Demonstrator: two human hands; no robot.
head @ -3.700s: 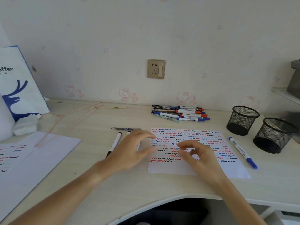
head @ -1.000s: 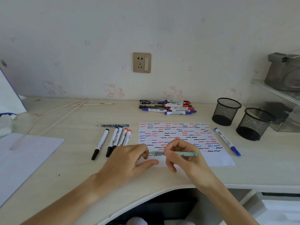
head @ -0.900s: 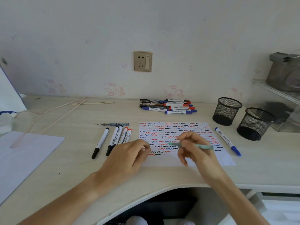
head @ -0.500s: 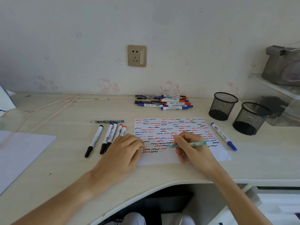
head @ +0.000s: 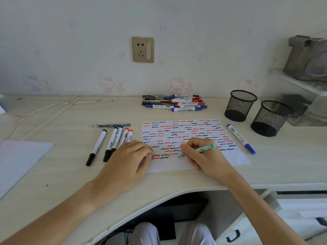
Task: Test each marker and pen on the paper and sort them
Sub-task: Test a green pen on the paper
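Observation:
The white test paper (head: 235, 159), covered in red, blue and black squiggles, lies mid-desk. My right hand (head: 203, 154) grips a teal patterned pen (head: 203, 149) in a writing hold, its tip touching the paper's lower rows. My left hand (head: 127, 160) rests on the paper's left edge with fingers curled under; I cannot see whether anything is inside them. Several black and red markers (head: 115, 140) lie in a row left of the paper, with a dark pen (head: 113, 125) above them. One blue marker (head: 240, 138) lies right of the paper. A pile of markers and pens (head: 175, 103) sits by the wall.
Two black mesh pen cups (head: 240, 105) (head: 269, 117) stand at the right. A clear shelf unit (head: 304, 89) is at far right. Another white sheet (head: 19, 160) lies at the left. A pink cord (head: 49, 110) runs across the back left. The desk's curved front edge (head: 177, 192) is near my body.
My right hand turned the teal pen from lying level between both hands into a writing grip and lowered its tip onto the paper. My left hand settled on the paper's left edge.

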